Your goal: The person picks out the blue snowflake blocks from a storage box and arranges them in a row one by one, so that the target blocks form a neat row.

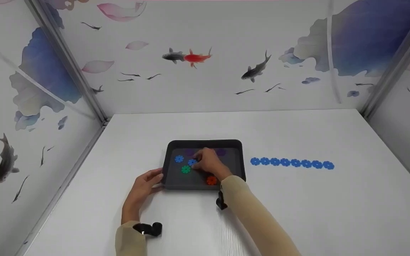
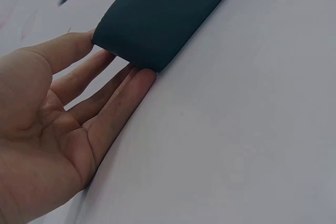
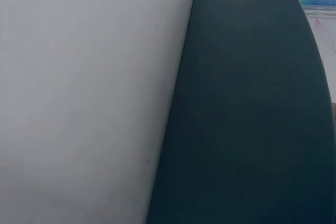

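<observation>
A dark tray (image 1: pixel 190 186) stands on the white table. My left hand (image 1: pixel 142 188) holds its left end; in the left wrist view, the thumb is at the rim and the other fingers reach against the side. Inside the tray, my right hand (image 1: pixel 210 163) pinches a blue flower-shaped disc (image 1: pixel 192 162) between thumb and forefinger. Close by lie another blue disc (image 1: pixel 179 159) and a green one (image 1: pixel 185 169). An orange-red disc (image 1: pixel 211 180) is under the right wrist. Purple discs (image 1: pixel 221 152) are at the tray's back. The right wrist view shows the tray's outer wall (image 3: pixel 241 103), not the hand.
Right of the tray, several blue flower-shaped discs (image 1: pixel 285 162) form a row running left to right on the table (image 1: pixel 297 206). White panels printed with fish and petals (image 1: pixel 222 92) border the table at the back and both sides.
</observation>
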Tool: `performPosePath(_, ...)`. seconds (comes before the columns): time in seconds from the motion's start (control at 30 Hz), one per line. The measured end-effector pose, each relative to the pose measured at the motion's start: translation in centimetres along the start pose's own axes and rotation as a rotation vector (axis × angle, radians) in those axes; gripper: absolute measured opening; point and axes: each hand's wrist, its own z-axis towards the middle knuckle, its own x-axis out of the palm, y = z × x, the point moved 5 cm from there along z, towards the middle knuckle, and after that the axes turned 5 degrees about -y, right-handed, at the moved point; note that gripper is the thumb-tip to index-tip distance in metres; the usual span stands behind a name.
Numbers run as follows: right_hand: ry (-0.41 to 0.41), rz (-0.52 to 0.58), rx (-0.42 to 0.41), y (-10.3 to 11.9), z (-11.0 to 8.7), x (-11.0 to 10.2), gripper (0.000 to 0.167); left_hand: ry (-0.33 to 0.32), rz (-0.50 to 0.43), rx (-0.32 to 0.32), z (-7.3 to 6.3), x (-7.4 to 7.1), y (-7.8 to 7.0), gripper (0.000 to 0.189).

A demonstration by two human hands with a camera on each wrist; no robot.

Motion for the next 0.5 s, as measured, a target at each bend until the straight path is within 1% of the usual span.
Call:
performPosePath(0.17, 0.001, 0.011, 0.005, 0.08, -0.01, 0.16, 0.035, -0.004, -0.002, 0.001, -0.07, -0.10, -0.09, 0.043)
performPosePath(0.5, 0.000, -0.017, 0.003, -0.13, 0.11, 0.18, 0.031, -0.006, 0.010, -0.005, 0.05, 0.02, 0.07, 0.044)
